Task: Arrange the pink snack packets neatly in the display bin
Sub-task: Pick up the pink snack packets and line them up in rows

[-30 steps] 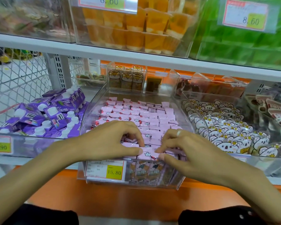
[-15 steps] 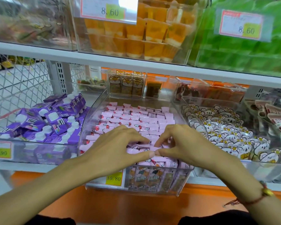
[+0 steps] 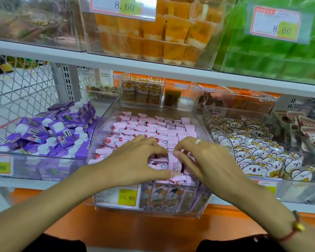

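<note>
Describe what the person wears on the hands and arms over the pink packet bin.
Both forearms are bare, with no sleeves. The right hand has a pale band ring on one finger. The right wrist carries a thin red cord bracelet with a gold charm and a darker bead. The left hand shows no ring or bracelet, only a small plaster near the thumb tip.
</note>
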Demonstrator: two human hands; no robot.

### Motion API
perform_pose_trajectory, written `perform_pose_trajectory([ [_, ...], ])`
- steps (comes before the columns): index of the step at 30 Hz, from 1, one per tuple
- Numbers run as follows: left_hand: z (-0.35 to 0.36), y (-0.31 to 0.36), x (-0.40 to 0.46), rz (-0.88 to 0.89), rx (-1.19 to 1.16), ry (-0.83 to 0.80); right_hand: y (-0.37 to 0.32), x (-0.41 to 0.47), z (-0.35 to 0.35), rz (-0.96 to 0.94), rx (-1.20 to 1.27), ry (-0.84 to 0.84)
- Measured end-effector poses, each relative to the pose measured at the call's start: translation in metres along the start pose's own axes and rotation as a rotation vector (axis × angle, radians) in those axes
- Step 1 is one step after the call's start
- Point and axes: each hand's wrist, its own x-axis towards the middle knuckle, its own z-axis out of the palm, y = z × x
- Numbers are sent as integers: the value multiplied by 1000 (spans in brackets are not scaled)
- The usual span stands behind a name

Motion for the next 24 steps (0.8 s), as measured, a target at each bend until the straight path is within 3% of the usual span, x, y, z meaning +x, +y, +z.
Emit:
perform_pose_trajectory([
  [4,2,-2,0,6,-38,10,4,-2,4,39,80,148],
  [9,1,-1,-3,18,-41,28,10,5,0,179,286,469],
  [13,-5,3,-7,-25,-180,171,11,9,-6,275,422,716],
  [16,-10,6,-8,-4,-449,293,10,11,-4,403,646,692],
  [20,-15,12,-10,62,-618,269,5,15,-1,550,1033,527],
  [22,-19,15,-9,19,-732,337,7,15,-1,576,1035,491],
  [24,-24,14,-8,-127,-904,405,10,12,-3,493,801,472],
])
